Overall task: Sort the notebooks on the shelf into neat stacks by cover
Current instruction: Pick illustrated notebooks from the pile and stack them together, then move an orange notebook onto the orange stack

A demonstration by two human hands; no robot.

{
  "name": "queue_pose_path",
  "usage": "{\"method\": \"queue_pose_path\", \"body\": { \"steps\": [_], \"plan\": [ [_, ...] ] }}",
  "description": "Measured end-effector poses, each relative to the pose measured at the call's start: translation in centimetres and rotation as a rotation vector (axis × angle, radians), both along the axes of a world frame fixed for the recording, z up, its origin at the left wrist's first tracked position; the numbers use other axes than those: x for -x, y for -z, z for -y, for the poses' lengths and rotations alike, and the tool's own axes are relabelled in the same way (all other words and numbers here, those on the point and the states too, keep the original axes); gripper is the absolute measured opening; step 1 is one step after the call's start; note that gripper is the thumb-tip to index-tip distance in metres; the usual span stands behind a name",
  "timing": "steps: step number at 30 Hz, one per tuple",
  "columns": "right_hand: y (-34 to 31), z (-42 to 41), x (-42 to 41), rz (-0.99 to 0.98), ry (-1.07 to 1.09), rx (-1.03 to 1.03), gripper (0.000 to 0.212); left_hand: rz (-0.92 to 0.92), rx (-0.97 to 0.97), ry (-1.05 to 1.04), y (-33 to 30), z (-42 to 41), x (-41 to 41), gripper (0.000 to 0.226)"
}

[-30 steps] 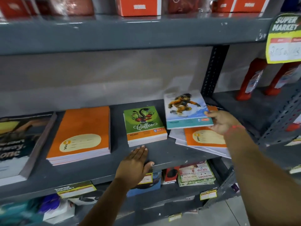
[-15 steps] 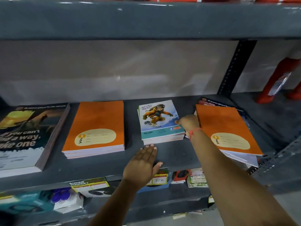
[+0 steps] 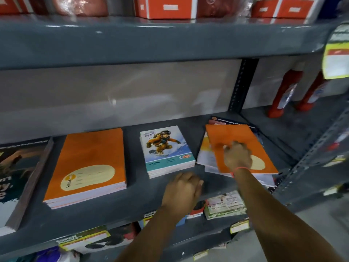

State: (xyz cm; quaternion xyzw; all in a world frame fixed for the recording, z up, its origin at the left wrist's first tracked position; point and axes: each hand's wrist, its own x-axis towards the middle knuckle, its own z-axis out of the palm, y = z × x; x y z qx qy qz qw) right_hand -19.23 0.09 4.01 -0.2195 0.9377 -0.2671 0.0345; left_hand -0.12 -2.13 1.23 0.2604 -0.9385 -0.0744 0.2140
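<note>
On the grey shelf (image 3: 132, 203) a neat stack of orange notebooks (image 3: 88, 163) lies left of centre. A smaller stack topped by a snowboarder cover (image 3: 166, 150) sits in the middle. At the right lies an untidy pile with an orange notebook (image 3: 234, 137) on top and white and dark covers sticking out below. My right hand (image 3: 237, 155), blurred, rests on that orange cover with fingers spread. My left hand (image 3: 182, 191) lies at the shelf's front edge, just in front of the snowboarder stack, holding nothing.
A large dark book (image 3: 17, 178) lies at the far left. Red bottles (image 3: 285, 93) stand in the bay to the right, past a perforated upright (image 3: 240, 86). Orange boxes (image 3: 170, 6) fill the shelf above. Packets and price tags (image 3: 224, 205) sit on the shelf below.
The snowboarder notebook went onto the green Coffee stack. My right hand left it and moved right onto the orange notebook. My left hand stayed at the front edge.
</note>
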Motion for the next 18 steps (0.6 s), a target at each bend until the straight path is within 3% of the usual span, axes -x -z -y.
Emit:
{"method": "queue_pose_path", "body": {
  "steps": [6, 11, 14, 16, 18],
  "plan": [
    [1.1, -6.7, 5.2, 0.165, 0.085, -0.156, 0.04, 0.006, -0.553, -0.198, -1.7, -1.0, 9.8, 0.031],
    [1.1, -7.9, 6.8, 0.229, 0.062, -0.097, 0.04, 0.069, -0.668, -0.328, -1.6, -0.5, 13.0, 0.031],
    [0.9, -7.9, 7.1, 0.239, 0.07, -0.09, 0.029, 0.066, -0.677, -0.382, -1.4, -0.3, 14.0, 0.029],
    [0.8, -7.9, 7.6, 0.24, 0.091, -0.062, 0.013, -0.022, -0.83, -0.446, -1.1, 0.1, 14.3, 0.028],
    [0.8, -8.0, 8.5, 0.274, 0.141, 0.015, 0.02, -0.151, -1.057, -0.508, -1.2, 0.7, 14.3, 0.029]
  ]
}}
